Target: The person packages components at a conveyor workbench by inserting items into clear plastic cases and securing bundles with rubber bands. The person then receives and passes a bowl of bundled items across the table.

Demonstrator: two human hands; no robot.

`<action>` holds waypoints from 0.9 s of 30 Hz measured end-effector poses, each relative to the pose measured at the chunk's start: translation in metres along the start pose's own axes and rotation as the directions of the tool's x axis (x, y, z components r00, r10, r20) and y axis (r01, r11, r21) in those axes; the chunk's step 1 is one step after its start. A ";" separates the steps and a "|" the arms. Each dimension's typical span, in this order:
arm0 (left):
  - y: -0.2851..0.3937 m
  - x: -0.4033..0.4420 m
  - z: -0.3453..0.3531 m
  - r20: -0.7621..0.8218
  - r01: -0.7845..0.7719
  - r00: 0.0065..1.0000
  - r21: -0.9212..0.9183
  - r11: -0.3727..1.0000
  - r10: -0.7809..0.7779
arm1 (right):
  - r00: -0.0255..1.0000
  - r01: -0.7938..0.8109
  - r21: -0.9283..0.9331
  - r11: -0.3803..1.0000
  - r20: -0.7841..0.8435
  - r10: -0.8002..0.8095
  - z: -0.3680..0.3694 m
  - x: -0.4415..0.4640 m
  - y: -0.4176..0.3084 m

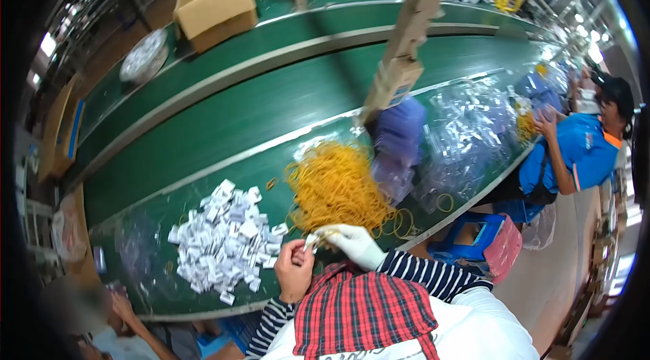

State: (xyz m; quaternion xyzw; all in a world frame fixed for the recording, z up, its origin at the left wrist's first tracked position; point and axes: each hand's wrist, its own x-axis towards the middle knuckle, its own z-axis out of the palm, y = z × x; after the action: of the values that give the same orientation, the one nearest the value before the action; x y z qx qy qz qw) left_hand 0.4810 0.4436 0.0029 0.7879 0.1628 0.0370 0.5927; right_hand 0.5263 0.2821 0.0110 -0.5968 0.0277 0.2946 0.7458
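My left hand [296, 271] is bare and closed, pinching a small white folded piece [310, 241] at its fingertips. Close against it, my right hand [355, 245] wears a white glove; its fingers are curled together on a bit of yellow rubber band [328, 233]. Just beyond both hands lies a big tangled heap of yellow rubber bands [338, 187]. Left of that, a pile of small white folded pieces [223, 241] spreads over the green work surface [152, 201]. What is printed on the pieces is too small to read.
Clear plastic bags [467, 133] and a bluish plastic stack [396, 147] lie to the right. A post [406, 35] rises beyond the heap. A co-worker in blue [575, 147] handles bags at right; another person's arm [139, 326] shows lower left. A cardboard box [215, 5] stands across.
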 end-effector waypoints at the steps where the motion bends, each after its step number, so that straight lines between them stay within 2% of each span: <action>1: -0.008 0.002 -0.002 0.031 -0.169 0.986 0.189 0.967 0.166 | 0.998 0.061 -0.057 0.996 -0.015 -0.062 -0.003 0.000 0.001; 2: -0.004 0.003 -0.003 0.078 -0.173 0.984 0.188 0.967 0.161 | 0.989 0.144 -0.121 0.982 -0.011 -0.146 -0.002 0.000 0.003; 3: -0.009 0.003 -0.001 0.086 -0.216 0.975 0.187 0.958 0.203 | 0.989 0.146 -0.204 0.968 0.006 -0.148 -0.002 0.000 0.002; 4: -0.021 0.002 0.002 0.053 -0.121 0.992 0.148 0.982 0.115 | 0.972 0.235 -0.261 0.936 0.059 -0.227 -0.005 0.003 0.007; 5: -0.023 0.002 0.001 0.078 -0.099 0.993 0.090 0.991 0.092 | 0.985 0.169 -0.219 0.961 0.079 -0.155 -0.006 0.002 0.003; 6: -0.015 0.002 0.001 0.113 0.038 0.993 -0.015 0.999 -0.036 | 0.980 0.154 -0.153 0.976 0.148 -0.131 -0.010 0.006 0.011; 7: -0.015 0.003 0.001 0.189 0.259 0.957 -0.203 0.944 -0.222 | 0.975 0.162 -0.156 0.974 0.176 -0.133 -0.010 0.006 0.012; 8: -0.023 0.003 -0.003 0.228 0.367 0.924 -0.311 0.877 -0.307 | 0.975 0.147 -0.173 0.974 0.193 -0.113 -0.010 0.007 0.014; 9: -0.018 0.001 -0.011 0.338 0.329 0.911 -0.246 0.912 -0.238 | 0.977 0.068 -0.131 0.989 0.207 -0.040 -0.009 0.011 0.021; 11: -0.009 0.000 -0.009 0.264 0.360 0.916 -0.206 0.910 -0.303 | 0.958 0.104 -0.181 0.978 0.283 -0.050 -0.010 0.016 0.030; 13: -0.017 0.003 -0.013 0.279 0.370 0.911 -0.227 0.901 -0.304 | 0.953 0.178 -0.341 0.923 0.294 -0.076 -0.011 0.021 0.039; 14: -0.008 0.004 -0.015 0.263 0.342 0.915 -0.105 0.934 -0.305 | 0.948 0.266 -0.314 0.912 0.256 -0.188 -0.009 0.024 0.053; 15: 0.007 0.002 -0.015 0.258 0.288 0.932 -0.109 0.951 -0.253 | 0.966 0.196 -0.265 0.944 0.216 -0.140 -0.010 0.023 0.044; 18: 0.019 0.002 -0.019 0.306 0.335 0.909 -0.133 0.933 -0.283 | 0.992 0.021 -0.066 0.998 0.124 -0.012 -0.009 0.015 0.023; 19: 0.014 0.004 -0.023 0.393 0.455 0.844 -0.169 0.874 -0.364 | 0.994 -0.039 -0.027 0.999 0.101 0.041 -0.009 0.013 0.018; 21: 0.015 0.004 -0.032 0.575 0.461 0.773 -0.218 0.860 -0.268 | 0.986 -0.156 0.052 0.986 0.063 0.152 -0.011 0.006 0.007; 22: 0.015 0.005 -0.035 0.621 0.406 0.763 -0.246 0.880 -0.178 | 0.989 -0.138 0.099 0.985 0.072 0.131 -0.009 0.005 0.007; 25: -0.005 0.008 -0.029 0.512 0.510 0.806 -0.345 0.788 -0.298 | 0.989 -0.143 0.113 0.983 0.050 0.138 -0.007 0.016 0.019; 26: 0.006 0.006 -0.023 0.414 0.497 0.845 -0.379 0.781 -0.338 | 0.991 -0.110 0.104 0.988 0.091 0.101 -0.007 0.016 0.015; 27: 0.013 0.009 -0.021 0.382 0.475 0.856 -0.313 0.822 -0.350 | 0.997 -0.061 0.150 0.987 0.051 0.054 -0.005 0.013 0.011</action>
State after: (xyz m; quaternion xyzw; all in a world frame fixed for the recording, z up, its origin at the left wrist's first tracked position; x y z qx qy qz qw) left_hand 0.4866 0.4622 0.0198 0.5922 0.2261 -0.1846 0.7511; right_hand 0.5336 0.2844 -0.0052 -0.5304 0.0497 0.3269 0.7806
